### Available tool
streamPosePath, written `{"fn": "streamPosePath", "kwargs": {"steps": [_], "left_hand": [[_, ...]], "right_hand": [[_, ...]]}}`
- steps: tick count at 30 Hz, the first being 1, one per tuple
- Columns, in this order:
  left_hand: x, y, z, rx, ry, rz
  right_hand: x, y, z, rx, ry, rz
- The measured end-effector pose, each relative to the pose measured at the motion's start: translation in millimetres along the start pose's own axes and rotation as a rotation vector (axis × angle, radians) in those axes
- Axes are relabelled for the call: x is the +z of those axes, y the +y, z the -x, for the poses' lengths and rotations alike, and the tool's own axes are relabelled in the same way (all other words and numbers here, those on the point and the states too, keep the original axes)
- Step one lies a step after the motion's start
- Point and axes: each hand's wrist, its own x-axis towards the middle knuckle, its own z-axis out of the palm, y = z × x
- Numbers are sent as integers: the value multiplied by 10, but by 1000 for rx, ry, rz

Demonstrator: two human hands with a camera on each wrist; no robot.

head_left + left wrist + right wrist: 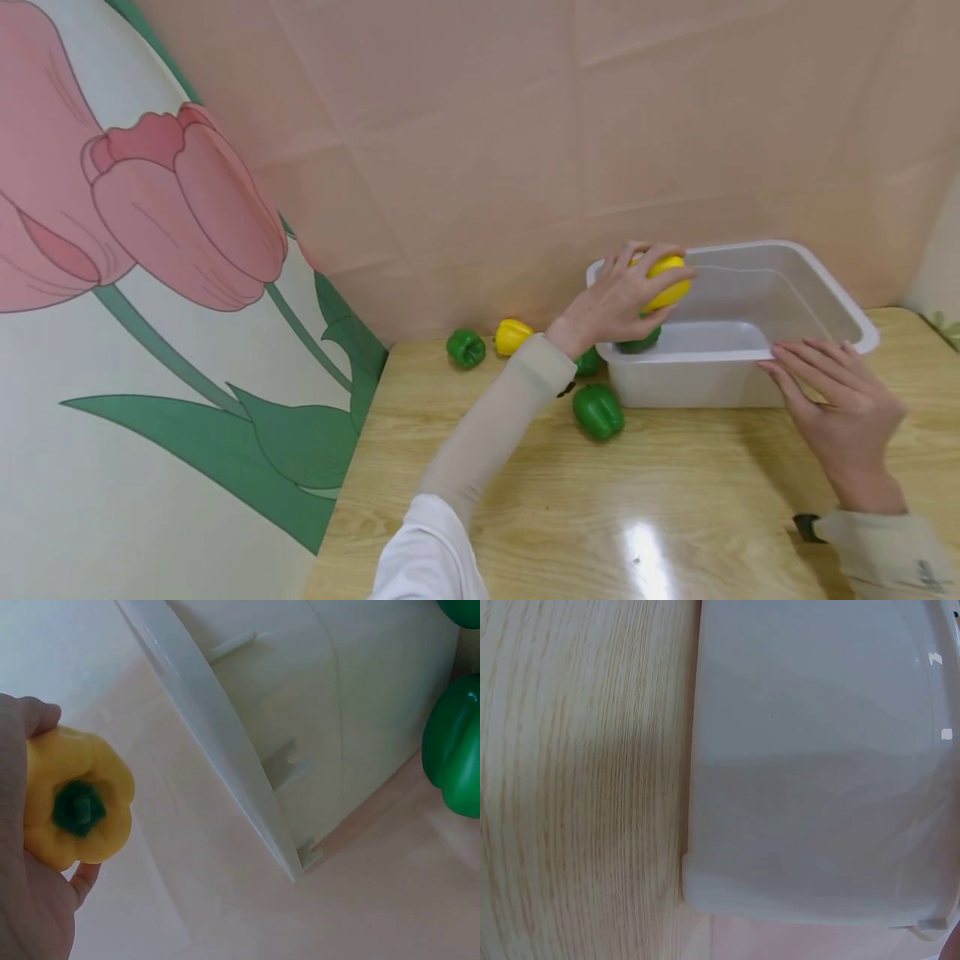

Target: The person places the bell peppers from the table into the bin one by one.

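Observation:
In my left hand [622, 292] is a yellow bell pepper [670, 287], gripped over the left end of a pale plastic bin [697, 382]. The left wrist view shows this yellow bell pepper [109, 776] with its green stem end toward the camera, fingers and thumb around its side. A green bell pepper [639, 342] shows inside the bin below that hand. My right hand [843, 404] holds the bin's front rim near its right end, fingers over the edge and thumb at the front. In the right wrist view the bin's wall [817, 772] fills most of the picture.
Left of the bin on the wooden table [525, 500] lie a green pepper [466, 347], a yellow pepper [513, 336] and a partly hidden green pepper [588, 363]. Another green pepper [597, 412] sits at the bin's front left corner. A pinkish cloth [480, 167] hangs behind.

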Motion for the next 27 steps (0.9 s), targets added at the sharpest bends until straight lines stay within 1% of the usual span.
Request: {"fn": "streamPosePath", "kwargs": {"steps": [4, 6, 11, 16, 18, 24, 27], "left_hand": [[15, 3, -5, 4, -5, -6], [24, 6, -13, 5, -6, 6], [58, 22, -32, 2, -26, 6], [90, 42, -35, -10, -33, -6], [100, 46, -36, -11, -23, 2], [128, 28, -61, -27, -48, 22], [131, 25, -84, -31, -49, 38]], "right_hand": [[-2, 32, 18, 3, -2, -1], [-1, 64, 31, 3, -4, -1], [2, 131, 61, 6, -1, -8], [4, 148, 71, 7, 1, -20], [3, 147, 71, 2, -2, -16], [-14, 140, 70, -3, -27, 16], [-18, 149, 79, -5, -31, 23]]}}
